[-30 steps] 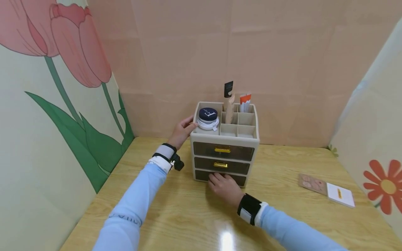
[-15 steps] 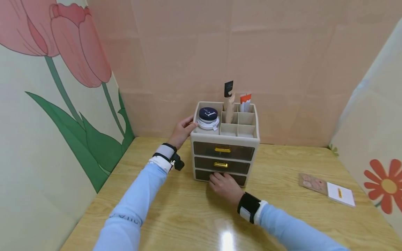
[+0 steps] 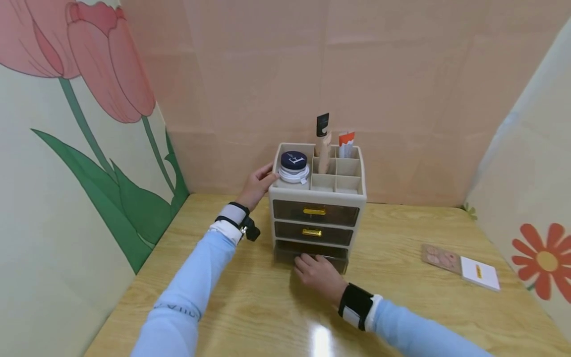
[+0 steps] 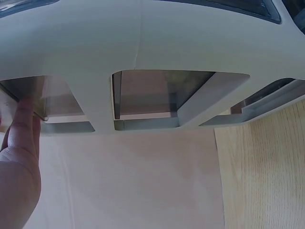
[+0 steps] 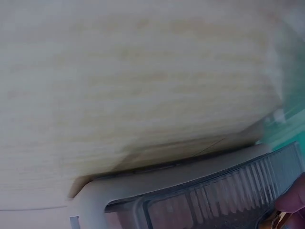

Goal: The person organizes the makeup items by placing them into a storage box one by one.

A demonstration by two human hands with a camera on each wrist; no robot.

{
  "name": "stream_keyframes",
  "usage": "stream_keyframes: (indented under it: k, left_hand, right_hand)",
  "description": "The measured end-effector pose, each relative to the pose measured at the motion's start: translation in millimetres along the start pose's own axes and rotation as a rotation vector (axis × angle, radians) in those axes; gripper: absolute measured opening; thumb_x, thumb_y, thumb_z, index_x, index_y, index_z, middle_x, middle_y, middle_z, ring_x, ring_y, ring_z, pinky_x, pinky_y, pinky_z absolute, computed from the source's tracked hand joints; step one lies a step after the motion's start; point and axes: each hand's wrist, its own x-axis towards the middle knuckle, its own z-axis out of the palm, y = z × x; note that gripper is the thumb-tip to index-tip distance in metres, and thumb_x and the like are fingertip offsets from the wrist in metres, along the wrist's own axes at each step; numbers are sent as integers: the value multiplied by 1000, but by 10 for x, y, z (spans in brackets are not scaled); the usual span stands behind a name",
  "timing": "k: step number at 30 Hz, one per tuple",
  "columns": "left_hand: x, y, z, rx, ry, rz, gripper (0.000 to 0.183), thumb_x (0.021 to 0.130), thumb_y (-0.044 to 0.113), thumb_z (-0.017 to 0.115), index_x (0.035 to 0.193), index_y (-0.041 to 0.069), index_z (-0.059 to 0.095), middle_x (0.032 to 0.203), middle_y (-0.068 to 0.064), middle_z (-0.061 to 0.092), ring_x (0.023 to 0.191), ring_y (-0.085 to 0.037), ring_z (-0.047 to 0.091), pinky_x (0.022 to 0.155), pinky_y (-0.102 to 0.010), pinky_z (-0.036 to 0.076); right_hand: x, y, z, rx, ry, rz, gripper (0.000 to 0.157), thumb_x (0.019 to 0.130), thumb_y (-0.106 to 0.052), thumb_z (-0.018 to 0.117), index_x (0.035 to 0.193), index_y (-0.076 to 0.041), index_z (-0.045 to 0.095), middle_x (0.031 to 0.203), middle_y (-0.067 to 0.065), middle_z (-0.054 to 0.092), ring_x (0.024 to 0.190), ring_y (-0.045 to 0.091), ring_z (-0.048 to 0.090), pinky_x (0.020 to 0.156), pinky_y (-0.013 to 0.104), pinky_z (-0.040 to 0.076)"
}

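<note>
A cream cosmetics organizer (image 3: 317, 197) with three smoky drawers stands on the table. My left hand (image 3: 257, 187) grips its left side near the top, thumb at the rim. In the left wrist view, the fingers (image 4: 24, 124) reach into an opening of the side wall (image 4: 100, 47). Low at the front, my right hand (image 3: 320, 275) holds the bottom drawer (image 3: 285, 253), which is pulled partly out. The right wrist view shows fingertips on its gold handle (image 5: 276, 220), beside the clear ribbed drawer (image 5: 214, 202). The two upper drawers are closed.
On top of the organizer sit a dark-lidded round compact (image 3: 294, 159), a beige tube (image 3: 324, 153) and an orange-and-white tube (image 3: 346, 145). To the right, a brown flat palette (image 3: 440, 259) lies beside a white card-like item (image 3: 480, 273). Walls border the table's back and sides.
The bottom drawer has come out of the organizer toward me, with my right hand drawn slightly back and down. My left hand keeps its place on the organizer's side.
</note>
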Motion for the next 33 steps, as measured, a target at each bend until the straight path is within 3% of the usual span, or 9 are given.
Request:
stream_keyframes:
  k: [4, 7, 13, 16, 23, 33]
  left_hand:
    - [-6, 10, 10, -7, 1, 3, 48, 96, 10, 56, 143, 4, 48, 135, -19, 54, 106, -20, 58, 81, -26, 53]
    - [-5, 13, 7, -10, 1, 0, 49, 96, 11, 56, 143, 5, 47, 135, -18, 54, 107, -21, 58, 81, -27, 53]
    - [1, 6, 5, -5, -4, -3, 48, 96, 12, 57, 143, 6, 48, 136, -17, 53, 110, -22, 57, 83, -28, 53]
    - [1, -1, 8, 2, -1, -2, 48, 96, 11, 57, 143, 6, 48, 136, -16, 54, 109, -21, 57, 82, -27, 53]
    - [-9, 6, 12, -13, 1, -5, 49, 96, 10, 57, 143, 6, 48, 136, -17, 54, 109, -21, 58, 82, -26, 53]
    - [-18, 21, 21, -12, 2, -10, 49, 96, 10, 56, 143, 5, 47, 137, -17, 53, 110, -22, 57, 82, -27, 52]
  right_hand:
    - [-43, -69, -97, 20, 23, -13, 24, 77, -4, 74, 99, -12, 72, 105, 5, 66, 92, 20, 59, 60, 29, 50]
    - [-70, -124, -157, 41, 50, -15, 23, 84, -1, 59, 98, -13, 72, 104, 5, 66, 90, 19, 59, 58, 29, 49]
    - [-142, -246, -246, 67, 98, -22, 60, 97, 9, 17, 96, -14, 73, 101, 3, 66, 88, 18, 60, 58, 30, 49]
    - [-174, -305, -292, 58, 117, -32, 75, 98, 10, 4, 94, -15, 74, 100, 2, 67, 87, 17, 60, 56, 29, 49]
    - [-189, -446, -370, 29, 194, -41, 63, 100, 9, 15, 86, -15, 72, 94, 2, 67, 83, 16, 60, 49, 26, 42]
    - [-224, -532, -387, 53, 189, -32, 44, 95, 1, 27, 83, -11, 68, 93, 5, 66, 83, 19, 60, 50, 28, 44]
